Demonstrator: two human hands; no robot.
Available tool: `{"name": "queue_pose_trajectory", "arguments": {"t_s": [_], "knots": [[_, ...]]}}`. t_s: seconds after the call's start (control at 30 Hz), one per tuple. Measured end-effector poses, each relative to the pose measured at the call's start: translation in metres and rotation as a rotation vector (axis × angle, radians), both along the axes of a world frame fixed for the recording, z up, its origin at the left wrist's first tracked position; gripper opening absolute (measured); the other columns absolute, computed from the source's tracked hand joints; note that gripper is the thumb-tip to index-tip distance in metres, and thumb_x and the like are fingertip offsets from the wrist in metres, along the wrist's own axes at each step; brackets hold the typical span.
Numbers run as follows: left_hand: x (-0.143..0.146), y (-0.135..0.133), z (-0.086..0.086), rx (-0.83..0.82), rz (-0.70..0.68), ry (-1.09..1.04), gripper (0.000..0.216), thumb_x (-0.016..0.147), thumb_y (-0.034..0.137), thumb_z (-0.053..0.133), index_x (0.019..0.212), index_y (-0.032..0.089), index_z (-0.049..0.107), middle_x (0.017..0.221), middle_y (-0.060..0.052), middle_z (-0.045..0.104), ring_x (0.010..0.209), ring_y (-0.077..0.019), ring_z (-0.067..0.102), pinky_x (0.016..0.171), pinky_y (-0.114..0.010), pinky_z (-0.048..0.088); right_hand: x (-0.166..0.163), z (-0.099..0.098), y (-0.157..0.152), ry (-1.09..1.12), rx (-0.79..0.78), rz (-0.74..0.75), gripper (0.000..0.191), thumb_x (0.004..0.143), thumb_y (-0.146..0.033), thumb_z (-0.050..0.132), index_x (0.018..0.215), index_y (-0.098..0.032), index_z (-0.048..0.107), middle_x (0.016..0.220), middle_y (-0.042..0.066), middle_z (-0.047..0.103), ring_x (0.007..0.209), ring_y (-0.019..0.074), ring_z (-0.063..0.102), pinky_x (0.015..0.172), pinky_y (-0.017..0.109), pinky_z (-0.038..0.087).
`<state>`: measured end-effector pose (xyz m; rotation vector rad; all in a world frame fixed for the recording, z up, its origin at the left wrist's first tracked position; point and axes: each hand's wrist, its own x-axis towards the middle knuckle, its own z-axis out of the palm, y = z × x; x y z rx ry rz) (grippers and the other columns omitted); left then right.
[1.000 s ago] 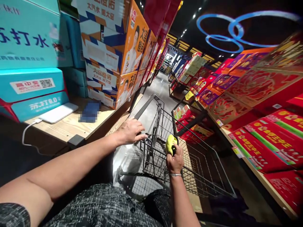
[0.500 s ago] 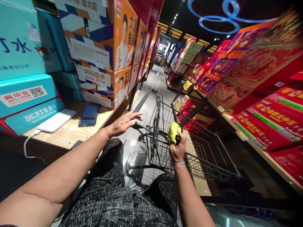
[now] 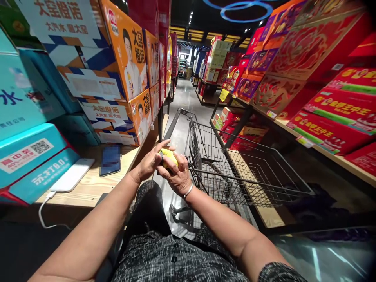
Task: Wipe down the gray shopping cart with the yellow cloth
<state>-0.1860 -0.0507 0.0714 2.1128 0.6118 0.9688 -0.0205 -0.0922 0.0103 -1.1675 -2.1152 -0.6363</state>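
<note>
A small yellow, soft-looking bundle [image 3: 170,157] with a dark end is between my two hands, in front of the shopping cart's handle. My right hand [image 3: 176,174] is closed around it, fingers bent over its top. From the left, my left hand [image 3: 149,161] meets the bundle, its thumb and fingers about the dark end and the index finger stretched across. My fingers cover much of the bundle, so its exact kind cannot be told. Just beyond my hands stands the black wire shopping cart [image 3: 235,156].
At left, a wooden shelf [image 3: 85,188] bears a dark phone [image 3: 110,159], a white power bank [image 3: 72,174] with a cable, turquoise boxes [image 3: 35,164] and orange drink cartons [image 3: 129,62]. Red boxes [image 3: 331,117] line the right shelf. An aisle floor [image 3: 186,92] runs ahead.
My right hand has moved left from over the cart with the yellow bundle, bringing it to my left hand. My left hand has turned and now touches it. The view has tilted.
</note>
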Motion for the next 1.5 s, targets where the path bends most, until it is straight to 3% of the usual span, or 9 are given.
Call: {"name": "queue_pose_trajectory", "arguments": {"t_s": [0.13,0.3,0.47,0.67,0.77,0.97,1.1,1.33,1.5], "knots": [[-0.004,0.007,0.006,0.216,0.025,0.171,0.105,0.078,0.086,0.043,0.155,0.018,0.019,0.14,-0.018,0.052,0.128,-0.0332,0.051,0.11,-0.049,0.037,0.006,-0.001,0.01,-0.011,0.071,0.02,0.027,0.09,-0.036,0.064,0.117,-0.041,0.064,0.131,-0.001,0.058,0.13,0.0251,0.04,0.107,0.045,0.04],[-0.019,0.02,0.011,0.563,-0.003,0.552,0.123,0.064,0.068,0.078,0.156,0.025,0.009,0.149,-0.016,0.043,0.141,-0.0367,0.035,0.118,-0.06,0.017,0.029,0.0,0.004,-0.042,0.234,0.145,0.022,0.088,-0.034,0.068,0.11,-0.037,0.067,0.131,-0.002,0.059,0.13,0.0252,0.04,0.105,0.046,0.037],[-0.014,0.03,-0.007,0.739,0.183,0.607,0.09,0.071,0.022,0.081,0.146,0.021,0.032,0.142,-0.014,0.048,0.142,-0.0312,0.035,0.115,-0.047,0.034,0.091,-0.018,-0.021,-0.066,0.271,0.141,0.015,0.088,-0.031,0.069,0.103,-0.03,0.069,0.123,-0.002,0.065,0.129,0.0217,0.043,0.108,0.044,0.035],[0.008,0.036,-0.027,0.809,0.385,0.476,0.078,0.066,0.013,0.077,0.134,0.019,0.039,0.139,-0.017,0.042,0.134,-0.0347,0.04,0.111,-0.05,0.041,0.159,-0.042,-0.055,-0.026,0.169,-0.031,0.02,0.088,-0.017,0.066,0.101,-0.031,0.071,0.12,0.0,0.065,0.126,0.0245,0.046,0.102,0.045,0.042],[0.017,0.035,-0.029,0.823,0.405,0.479,0.078,0.064,0.016,0.078,0.132,0.018,0.039,0.139,-0.017,0.041,0.132,-0.0365,0.039,0.111,-0.051,0.04,0.137,-0.033,-0.047,0.172,0.171,-0.047,0.024,0.088,-0.016,0.064,0.106,-0.031,0.071,0.121,0.003,0.062,0.124,0.0245,0.048,0.1,0.043,0.046],[0.026,0.032,-0.039,0.834,0.444,0.433,0.07,0.074,0.021,0.069,0.136,0.015,0.036,0.137,-0.019,0.043,0.132,-0.0346,0.04,0.112,-0.049,0.039,0.045,0.019,0.004,0.26,0.06,0.114,0.036,0.087,-0.018,0.06,0.118,-0.034,0.069,0.132,0.004,0.057,0.128,0.0256,0.044,0.107,0.046,0.04],[0.024,0.028,-0.036,0.794,0.48,0.48,0.065,0.077,0.02,0.064,0.136,0.013,0.036,0.137,-0.02,0.046,0.13,-0.0335,0.043,0.105,-0.048,0.045,0.039,0.037,0.012,0.235,0.024,0.171,0.033,0.087,-0.016,0.058,0.116,-0.027,0.07,0.133,0.006,0.059,0.119,0.023,0.051,0.103,0.041,0.043],[0.023,0.027,-0.02,0.758,0.514,0.556,0.044,0.076,0.018,0.064,0.118,0.017,0.049,0.134,-0.015,0.052,0.131,-0.0317,0.045,0.103,-0.045,0.044,0.146,0.003,-0.027,0.309,-0.334,-0.052,0.057,0.072,-0.003,0.059,0.122,-0.028,0.066,0.127,0.005,0.063,0.103,0.0225,0.056,0.087,0.038,0.049],[0.024,0.023,-0.016,0.754,0.534,0.612,0.044,0.079,0.021,0.062,0.121,0.017,0.051,0.135,-0.014,0.053,0.133,-0.0309,0.044,0.108,-0.048,0.034,0.235,-0.023,-0.068,0.296,-0.303,-0.448,0.058,0.07,-0.002,0.056,0.12,-0.028,0.067,0.127,0.005,0.064,0.107,0.0262,0.055,0.091,0.044,0.045]]}}
